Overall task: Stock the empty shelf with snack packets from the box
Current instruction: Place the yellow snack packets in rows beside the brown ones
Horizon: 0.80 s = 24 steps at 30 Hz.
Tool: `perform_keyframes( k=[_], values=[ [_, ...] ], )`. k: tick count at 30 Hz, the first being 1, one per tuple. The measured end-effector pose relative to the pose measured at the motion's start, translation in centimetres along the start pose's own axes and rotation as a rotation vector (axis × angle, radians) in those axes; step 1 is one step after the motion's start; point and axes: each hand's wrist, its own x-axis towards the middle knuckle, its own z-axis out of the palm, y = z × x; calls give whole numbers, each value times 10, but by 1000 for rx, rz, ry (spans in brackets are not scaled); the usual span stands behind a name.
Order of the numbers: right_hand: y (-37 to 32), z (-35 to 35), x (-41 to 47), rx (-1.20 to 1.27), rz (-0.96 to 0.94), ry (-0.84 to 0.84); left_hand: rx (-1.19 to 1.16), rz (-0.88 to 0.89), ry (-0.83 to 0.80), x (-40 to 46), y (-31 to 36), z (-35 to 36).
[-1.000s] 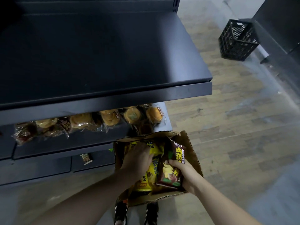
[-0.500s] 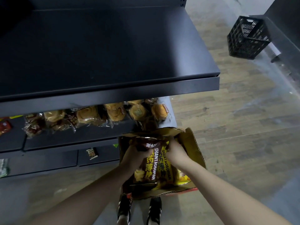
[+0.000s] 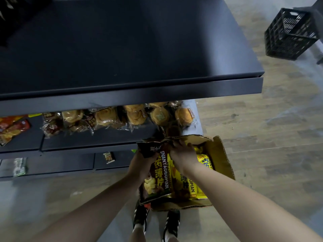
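Brown crinkly snack packet (image 3: 157, 173) sits lower centre of the head view, over the cardboard box (image 3: 222, 163). Left hand (image 3: 142, 163) and right hand (image 3: 182, 152) both pinch its top edge. Probably light, puffy, crushable, so hold the seam; empty shelf (image 3: 122, 49) above.

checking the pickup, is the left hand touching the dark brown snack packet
Touching. The head view shows the left hand gripping the top end of the dark brown snack packet, fingers curled round its edge.
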Motion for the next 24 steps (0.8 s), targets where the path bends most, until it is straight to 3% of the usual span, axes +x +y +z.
perform_keyframes(
  k=[3, 8, 12, 15, 17, 21, 24],
  values=[
    [17, -18, -6, -107, -28, 65, -22, -34, 0, 2, 0, -1],
    [47, -22, -44, 166, 273, -182, 170, 4, 31, 1, -5, 4],
    [45, -15, -80, 262, 213, -286, 321, -91, -66, -3, -1, 25],
    [40, -17, -84, 233, 213, -105, 493, -87, -89, -3, 3, 33],
    [40, -15, -74, 335, 289, -20, 612, -30, -97, -1, 6, 35],
    [40, 3, -48, 703, 481, -200, 632, 18, -38, 6, 11, 40],
    [31, 21, -40, 776, 588, -255, 599, 26, 17, 10, 9, 42]
  ],
)
